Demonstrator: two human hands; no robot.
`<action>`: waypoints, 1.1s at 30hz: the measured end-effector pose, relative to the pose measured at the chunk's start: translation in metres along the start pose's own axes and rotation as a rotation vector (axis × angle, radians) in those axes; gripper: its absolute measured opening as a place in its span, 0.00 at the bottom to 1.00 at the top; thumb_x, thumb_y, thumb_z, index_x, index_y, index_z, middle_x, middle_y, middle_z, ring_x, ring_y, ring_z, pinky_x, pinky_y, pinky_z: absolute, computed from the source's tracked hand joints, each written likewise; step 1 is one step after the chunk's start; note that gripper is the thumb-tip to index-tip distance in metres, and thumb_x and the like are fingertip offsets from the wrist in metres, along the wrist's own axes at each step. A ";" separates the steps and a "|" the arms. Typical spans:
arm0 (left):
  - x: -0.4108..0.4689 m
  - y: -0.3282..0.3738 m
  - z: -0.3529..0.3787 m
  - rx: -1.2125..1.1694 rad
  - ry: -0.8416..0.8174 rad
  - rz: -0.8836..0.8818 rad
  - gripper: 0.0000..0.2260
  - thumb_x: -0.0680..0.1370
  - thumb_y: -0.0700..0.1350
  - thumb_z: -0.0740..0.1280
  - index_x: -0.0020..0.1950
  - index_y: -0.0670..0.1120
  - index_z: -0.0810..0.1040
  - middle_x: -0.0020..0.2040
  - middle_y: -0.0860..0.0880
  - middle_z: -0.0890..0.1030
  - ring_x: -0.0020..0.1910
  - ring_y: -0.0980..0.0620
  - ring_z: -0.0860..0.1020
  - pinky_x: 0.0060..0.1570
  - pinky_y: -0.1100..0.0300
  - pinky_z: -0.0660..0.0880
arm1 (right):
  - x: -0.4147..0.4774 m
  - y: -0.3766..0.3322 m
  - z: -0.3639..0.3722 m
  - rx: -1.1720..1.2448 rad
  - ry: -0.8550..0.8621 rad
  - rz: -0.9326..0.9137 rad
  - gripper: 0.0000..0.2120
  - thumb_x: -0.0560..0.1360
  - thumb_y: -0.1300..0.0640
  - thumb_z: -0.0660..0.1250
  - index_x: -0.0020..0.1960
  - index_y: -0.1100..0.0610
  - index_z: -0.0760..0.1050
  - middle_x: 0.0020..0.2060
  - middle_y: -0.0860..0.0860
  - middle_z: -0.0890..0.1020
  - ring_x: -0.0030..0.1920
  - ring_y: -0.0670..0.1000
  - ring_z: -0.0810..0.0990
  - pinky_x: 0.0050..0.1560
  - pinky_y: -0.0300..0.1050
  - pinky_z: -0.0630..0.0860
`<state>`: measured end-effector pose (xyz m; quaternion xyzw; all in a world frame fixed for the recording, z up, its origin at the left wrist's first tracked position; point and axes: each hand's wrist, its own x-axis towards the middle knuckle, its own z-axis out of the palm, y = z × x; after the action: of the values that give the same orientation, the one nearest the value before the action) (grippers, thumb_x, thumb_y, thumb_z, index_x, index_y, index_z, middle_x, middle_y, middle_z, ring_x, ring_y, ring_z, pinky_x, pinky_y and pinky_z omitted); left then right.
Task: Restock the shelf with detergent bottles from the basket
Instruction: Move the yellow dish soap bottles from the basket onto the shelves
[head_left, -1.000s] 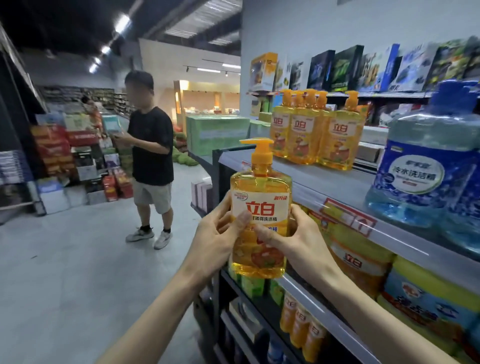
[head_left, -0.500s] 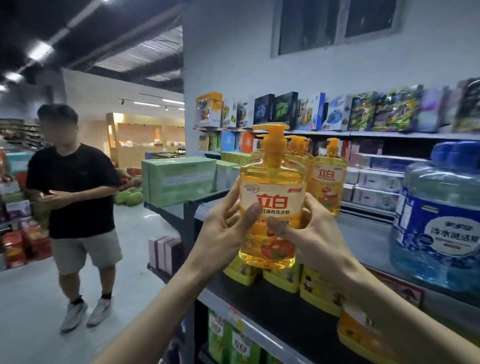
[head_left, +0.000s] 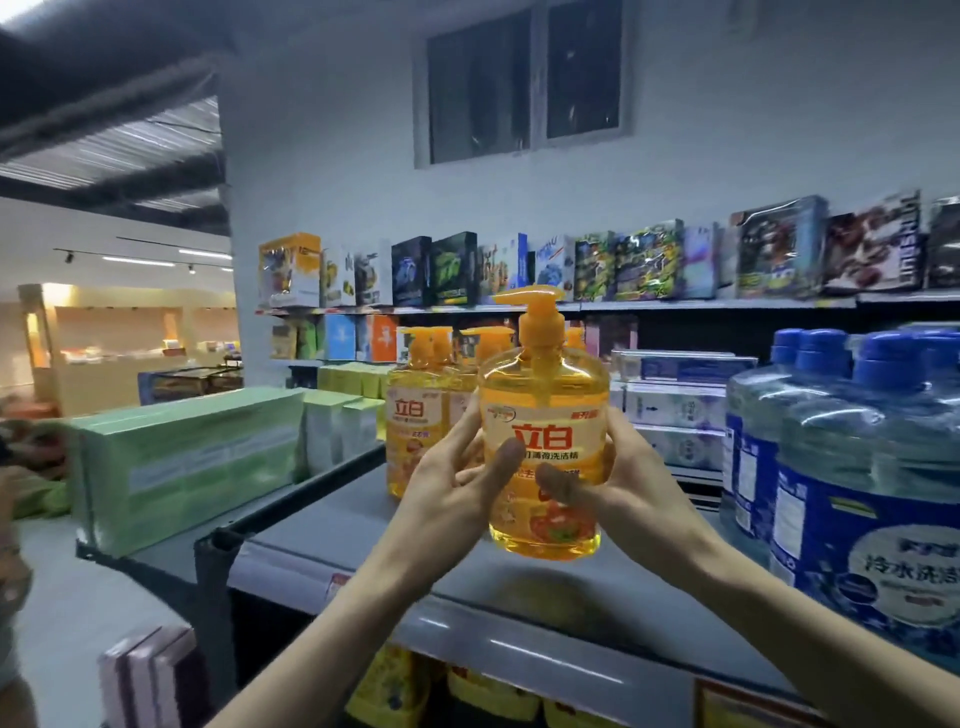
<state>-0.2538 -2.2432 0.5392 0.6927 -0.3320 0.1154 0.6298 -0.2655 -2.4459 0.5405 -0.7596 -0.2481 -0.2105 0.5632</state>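
I hold a yellow detergent bottle with an orange pump upright above the grey top shelf. My left hand grips its left side, thumb across the label. My right hand grips its right side, thumb on the lower label. The bottle's base hangs above the shelf surface, apart from it. Behind it, several matching yellow bottles stand in a group on the same shelf. The basket is out of view.
Large blue detergent jugs crowd the shelf's right end. Green boxes lie on a lower unit to the left. Toy boxes line the wall shelf behind. Yellow refill packs sit below. A person's edge shows at far left.
My hands have carried the bottle up and forward over the top shelf, closer to the standing yellow bottles. The view swung right, and the person in black slid off the left edge.
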 end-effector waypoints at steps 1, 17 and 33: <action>0.009 -0.006 0.002 -0.004 -0.013 -0.007 0.26 0.83 0.52 0.67 0.80 0.62 0.66 0.70 0.52 0.81 0.67 0.50 0.81 0.63 0.44 0.81 | 0.003 0.006 -0.003 -0.004 0.012 0.011 0.30 0.74 0.50 0.79 0.70 0.52 0.70 0.58 0.46 0.86 0.58 0.48 0.86 0.56 0.50 0.86; 0.064 -0.056 0.008 -0.064 -0.197 -0.191 0.27 0.78 0.61 0.69 0.75 0.71 0.63 0.61 0.66 0.83 0.63 0.63 0.80 0.57 0.59 0.83 | 0.011 0.045 -0.018 -0.067 0.081 0.270 0.31 0.73 0.49 0.78 0.71 0.47 0.67 0.63 0.47 0.83 0.62 0.45 0.84 0.61 0.50 0.83; 0.034 -0.065 -0.018 0.464 -0.450 -0.161 0.17 0.84 0.52 0.67 0.73 0.54 0.77 0.54 0.72 0.78 0.52 0.74 0.76 0.51 0.80 0.70 | -0.005 0.020 0.000 -0.688 0.152 0.425 0.22 0.73 0.41 0.79 0.58 0.39 0.68 0.52 0.37 0.81 0.51 0.39 0.81 0.50 0.32 0.75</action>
<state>-0.1845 -2.2373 0.5106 0.8498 -0.3718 -0.0180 0.3731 -0.2575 -2.4513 0.5224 -0.9203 0.0416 -0.2156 0.3239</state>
